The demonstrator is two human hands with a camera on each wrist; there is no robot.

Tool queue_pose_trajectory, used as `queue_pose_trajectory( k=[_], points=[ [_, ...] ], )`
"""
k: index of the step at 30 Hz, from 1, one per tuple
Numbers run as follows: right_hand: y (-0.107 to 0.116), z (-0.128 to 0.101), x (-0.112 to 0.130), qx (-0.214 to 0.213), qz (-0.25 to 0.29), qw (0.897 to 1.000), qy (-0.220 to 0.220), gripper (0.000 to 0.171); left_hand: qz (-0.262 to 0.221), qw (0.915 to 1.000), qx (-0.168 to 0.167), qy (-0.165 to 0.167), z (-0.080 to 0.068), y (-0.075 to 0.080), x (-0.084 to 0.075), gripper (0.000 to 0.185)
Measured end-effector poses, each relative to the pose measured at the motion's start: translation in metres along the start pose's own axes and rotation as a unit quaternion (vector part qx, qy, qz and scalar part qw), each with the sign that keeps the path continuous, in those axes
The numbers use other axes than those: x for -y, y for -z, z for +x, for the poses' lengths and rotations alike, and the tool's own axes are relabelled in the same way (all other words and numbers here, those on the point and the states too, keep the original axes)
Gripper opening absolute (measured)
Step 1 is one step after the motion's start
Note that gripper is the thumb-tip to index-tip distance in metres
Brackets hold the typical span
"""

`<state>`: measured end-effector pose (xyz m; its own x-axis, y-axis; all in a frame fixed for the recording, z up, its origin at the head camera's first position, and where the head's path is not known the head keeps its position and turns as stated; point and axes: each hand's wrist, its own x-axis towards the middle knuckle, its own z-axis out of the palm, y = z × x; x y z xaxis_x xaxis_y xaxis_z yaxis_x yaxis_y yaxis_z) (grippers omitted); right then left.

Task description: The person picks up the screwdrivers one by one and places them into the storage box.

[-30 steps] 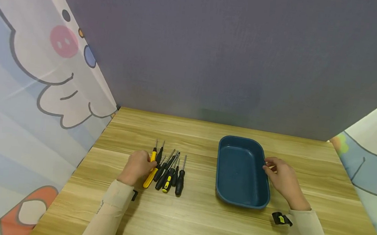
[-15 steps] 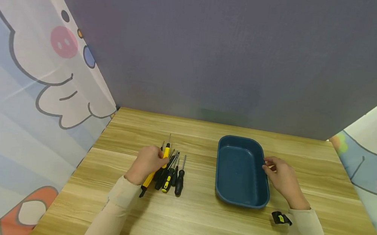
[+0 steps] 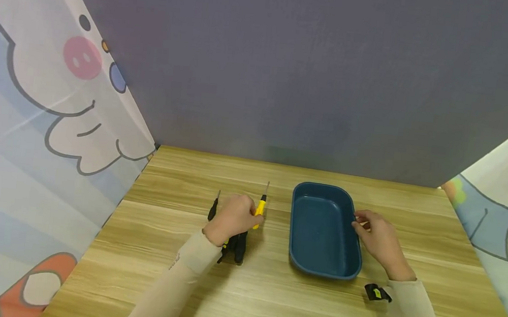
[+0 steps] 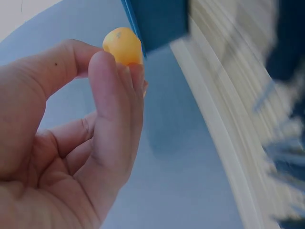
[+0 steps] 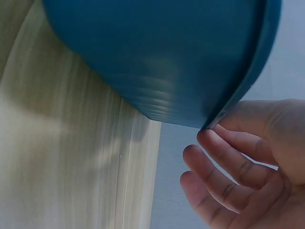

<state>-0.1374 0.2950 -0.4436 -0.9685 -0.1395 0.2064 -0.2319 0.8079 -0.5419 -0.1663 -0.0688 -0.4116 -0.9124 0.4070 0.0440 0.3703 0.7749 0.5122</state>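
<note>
**Yellow screwdriver lifted beside the blue tray**

The yellow screwdriver is held in the left hand, fingers curled round its handle, with the thin metal shaft pointing up and away toward the back wall. It sits above the counter, between the remaining tools and the tray, closer to the tray's left wall. In the left wrist view the rounded yellow butt of the handle shows pinched between thumb and fingers, with a corner of the tray behind it.

The blue tray lies flat on the counter to the right of that hand, long side running away from the person, its inside bare. The right hand grips the tray's right rim about halfway along, thumb on top; the right wrist view shows the thumb on the rim and the other fingers loosely curled just under it.

The other screwdrivers lie in a bunch on the counter under the left hand and wrist, largely hidden by them; one black screwdriver sticks out to the left of the hand, tip pointing away. Both forearms wear light beige sleeves. Cartoon-printed curtains hang at both sides, and a grey wall closes the back.
</note>
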Motion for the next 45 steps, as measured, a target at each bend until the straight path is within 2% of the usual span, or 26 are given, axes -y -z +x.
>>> queue_pose_trajectory(
  k=[4, 13, 19, 22, 31, 40, 45],
  points=[
    [0.0, 0.0, 0.0, 0.001, 0.001, 1.0, -0.003, 0.028, 0.008, 0.9996, 0.017, -0.02, 0.012, -0.009, -0.019, 0.049],
    [-0.001, 0.002, -0.001, 0.002, 0.001, 1.0, -0.005, 0.028, -0.032, 0.9969, 0.069, -0.018, 0.039, -0.026, -0.057, 0.057],
    [-0.001, 0.002, -0.002, 0.005, 0.002, 1.0, -0.007, 0.029, -0.03, 0.9952, 0.08, -0.047, 0.058, -0.038, -0.081, 0.055],
    [-0.001, 0.002, -0.001, 0.007, 0.001, 1.0, -0.014, 0.03, -0.025, 0.9946, 0.087, -0.05, 0.069, -0.046, -0.093, 0.051],
    [-0.002, 0.003, 0.0, 0.008, -0.001, 1.0, -0.019, 0.031, -0.012, 0.9921, 0.125, -0.004, 0.096, -0.069, -0.124, 0.034],
    [-0.002, 0.002, -0.001, 0.01, 0.002, 1.0, -0.02, 0.03, 0.001, 0.9838, 0.179, 0.015, 0.107, -0.091, -0.133, 0.023],
    [-0.002, 0.003, -0.002, 0.005, 0.005, 1.0, -0.011, 0.03, -0.003, 0.9765, 0.21, 0.05, 0.11, -0.101, -0.134, 0.022]
  ],
)
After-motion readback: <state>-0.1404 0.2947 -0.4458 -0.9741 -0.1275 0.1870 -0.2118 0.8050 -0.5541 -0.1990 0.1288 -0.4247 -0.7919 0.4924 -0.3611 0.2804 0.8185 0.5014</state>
